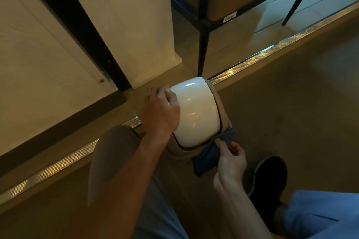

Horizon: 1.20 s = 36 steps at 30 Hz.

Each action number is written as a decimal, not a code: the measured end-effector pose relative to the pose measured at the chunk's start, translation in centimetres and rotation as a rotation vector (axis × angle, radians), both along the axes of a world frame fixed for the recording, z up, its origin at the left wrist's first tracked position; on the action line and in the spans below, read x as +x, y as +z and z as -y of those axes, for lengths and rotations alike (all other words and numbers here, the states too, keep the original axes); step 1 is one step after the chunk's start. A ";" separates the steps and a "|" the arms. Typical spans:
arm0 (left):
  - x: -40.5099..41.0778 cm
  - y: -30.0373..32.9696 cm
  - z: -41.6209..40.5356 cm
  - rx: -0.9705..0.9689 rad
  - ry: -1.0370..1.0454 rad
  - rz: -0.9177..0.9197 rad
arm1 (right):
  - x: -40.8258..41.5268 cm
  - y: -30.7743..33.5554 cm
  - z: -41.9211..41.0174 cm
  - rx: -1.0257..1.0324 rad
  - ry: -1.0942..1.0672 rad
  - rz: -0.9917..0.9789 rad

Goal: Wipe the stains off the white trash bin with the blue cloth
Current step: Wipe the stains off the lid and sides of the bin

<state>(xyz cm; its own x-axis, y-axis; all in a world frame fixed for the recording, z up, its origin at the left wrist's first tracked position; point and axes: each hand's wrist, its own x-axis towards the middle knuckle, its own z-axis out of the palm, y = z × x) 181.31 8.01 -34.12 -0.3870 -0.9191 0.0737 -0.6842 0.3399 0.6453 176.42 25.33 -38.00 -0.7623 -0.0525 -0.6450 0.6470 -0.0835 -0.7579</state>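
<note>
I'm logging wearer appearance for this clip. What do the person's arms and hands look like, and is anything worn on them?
Both forearms are bare up to the frame edge; no sleeves, gloves, watch or rings are visible on the left hand or right hand. Lower down are grey-brown trousers, a black shoe and light blue fabric.

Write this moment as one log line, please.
left hand: steadies white trash bin lid | right hand: presses blue cloth on bin's near side

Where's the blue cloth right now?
In the head view, the blue cloth is low and right of centre, pressed by the right hand against the near side of the white trash bin.
</note>
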 end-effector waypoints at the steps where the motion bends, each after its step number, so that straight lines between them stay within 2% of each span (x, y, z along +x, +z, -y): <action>1: 0.1 0.1 -0.1 0.013 -0.004 0.000 | -0.1 0.0 0.0 -0.002 -0.008 -0.002; 9: -0.2 0.8 -0.4 0.043 0.013 0.009 | 0.6 0.0 -0.3 -0.054 0.054 -0.035; 14: -0.3 1.0 -0.4 0.024 0.022 0.018 | 2.2 0.1 -0.2 -0.067 0.162 0.085; 17: -0.3 1.1 -0.5 0.020 0.024 0.022 | 1.9 0.3 -0.1 -0.050 0.137 0.119; 24: -0.4 1.3 -0.6 0.029 0.011 0.051 | -4.3 0.8 0.2 0.008 0.041 -0.002; 28: -0.4 1.4 -0.6 0.032 0.008 0.059 | -6.5 1.1 0.5 0.059 0.108 -0.085; 33: -0.2 1.4 -0.5 0.054 0.017 0.029 | -7.3 1.9 0.0 0.213 0.226 -0.295; 36: -0.3 1.6 -0.3 0.106 -0.013 -0.009 | -7.8 3.7 -1.3 0.230 0.242 -0.418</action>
<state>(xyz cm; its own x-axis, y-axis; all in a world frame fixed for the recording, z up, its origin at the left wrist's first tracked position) 180.99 8.35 -32.57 -0.3988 -0.9168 -0.0203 -0.6739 0.2780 0.6846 168.62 26.62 -34.31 -0.9403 -0.1516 -0.3046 0.2662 0.2297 -0.9361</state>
